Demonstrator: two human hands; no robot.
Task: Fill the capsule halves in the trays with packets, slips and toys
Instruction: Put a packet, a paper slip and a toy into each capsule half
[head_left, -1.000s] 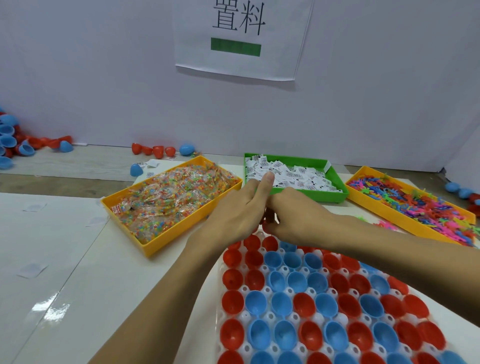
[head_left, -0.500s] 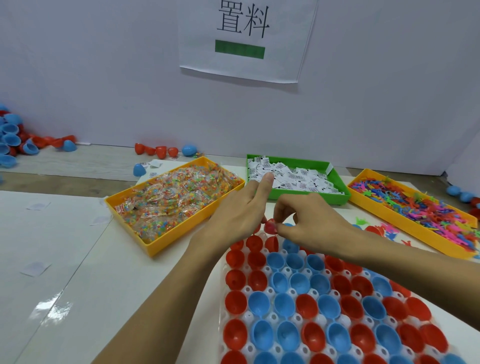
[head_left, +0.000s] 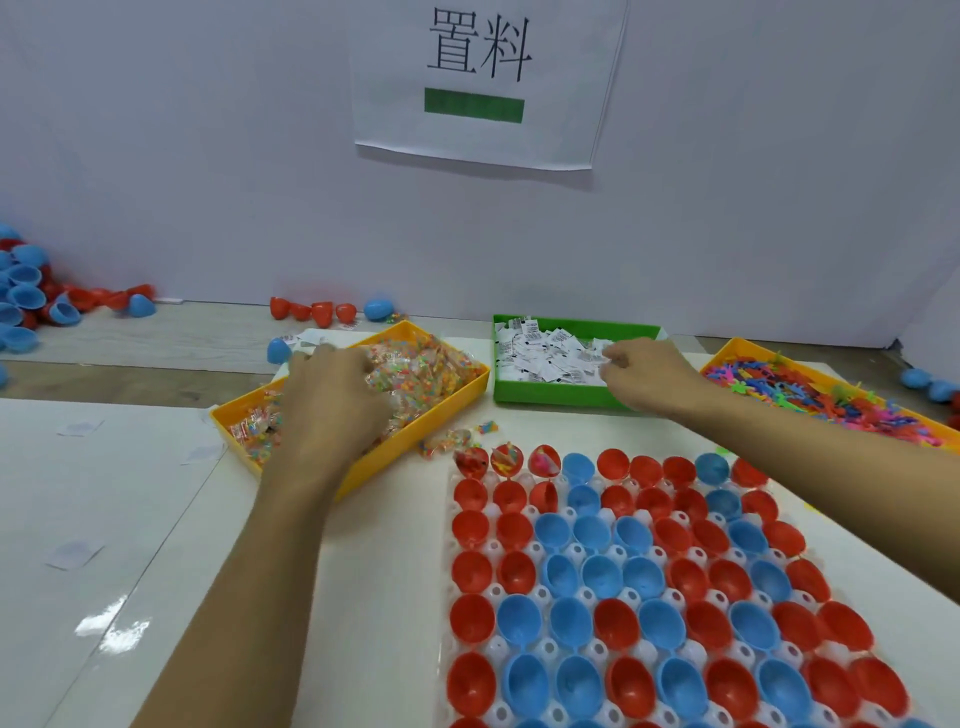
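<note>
Now your left hand (head_left: 332, 400) dug curled fingers into the soft, crinkly packets (head_left: 415, 369); your right hand (head_left: 644, 374) pinched light paper slips (head_left: 545, 353) by their edges

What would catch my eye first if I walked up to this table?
Probably the white tray packed with red and blue capsule halves at the near right. Behind it, the left hand digs into a yellow bin of colourful packets, while the right hand reaches into a green bin of white slips.
</note>
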